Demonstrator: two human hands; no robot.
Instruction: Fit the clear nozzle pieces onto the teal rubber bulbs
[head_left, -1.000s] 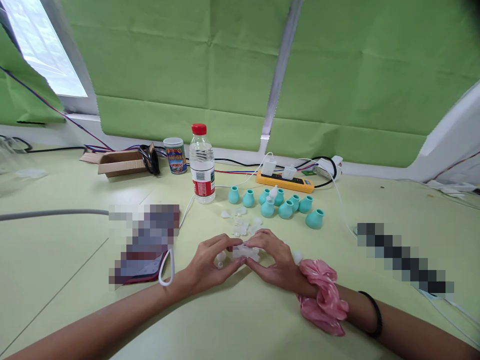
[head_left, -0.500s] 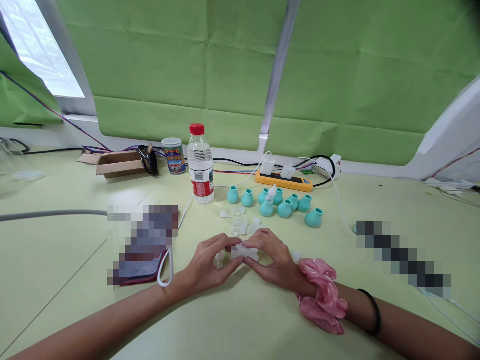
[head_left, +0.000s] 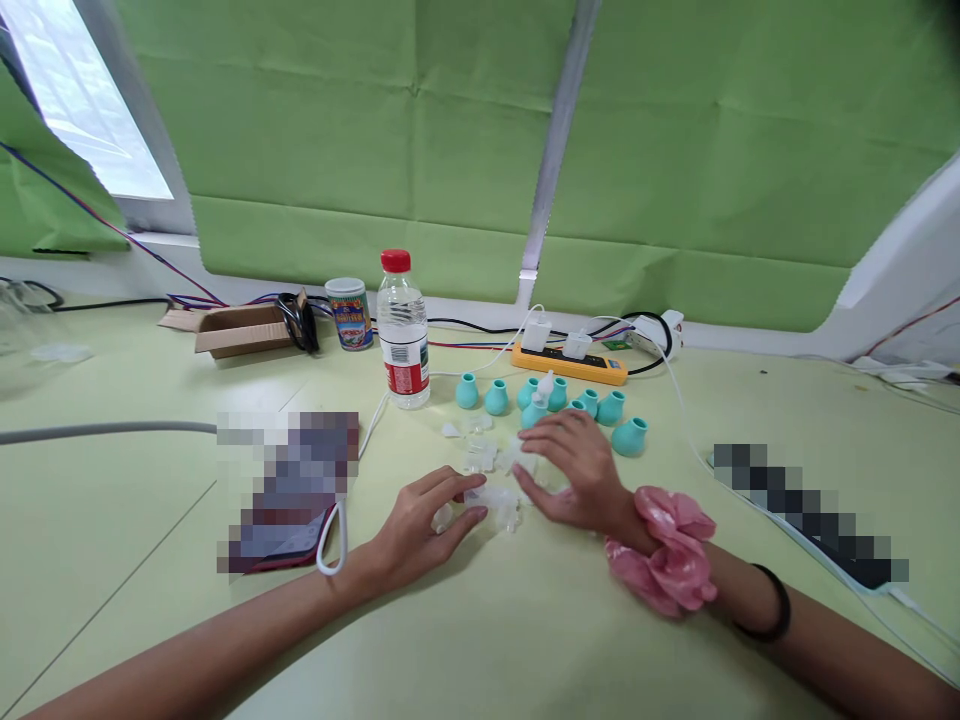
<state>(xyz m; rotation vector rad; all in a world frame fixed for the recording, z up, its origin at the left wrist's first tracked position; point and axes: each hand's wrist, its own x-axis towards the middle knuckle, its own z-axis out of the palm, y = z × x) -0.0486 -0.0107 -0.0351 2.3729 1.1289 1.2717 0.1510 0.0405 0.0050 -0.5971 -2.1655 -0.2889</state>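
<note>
Between the thumb and fingers of my left hand [head_left: 431, 515] is the end of a translucent white plastic piece [head_left: 495, 497], low over the table. My right hand [head_left: 574, 470] is apart from it, thumb and fingers spread, reaching over more clear plastic pieces [head_left: 480, 456]; whether it touches any of them I cannot tell. Several small turquoise bulb-shaped pieces [head_left: 496, 398] with open necks stand behind the hands. One of them, partly hidden by my right hand, has a translucent tip [head_left: 546, 385] in its neck.
A water bottle [head_left: 403, 335] with a red cap stands behind my left hand, beside a printed can [head_left: 349, 315]. An orange power strip [head_left: 570, 362] with white plugs lies at the back. A phone [head_left: 300, 500] and its white cable are left, a cardboard box [head_left: 247, 330] behind.
My right hand has let go of the translucent plastic piece and moved up and right towards the other pieces, its fingers opening. My left hand stays on the piece.
</note>
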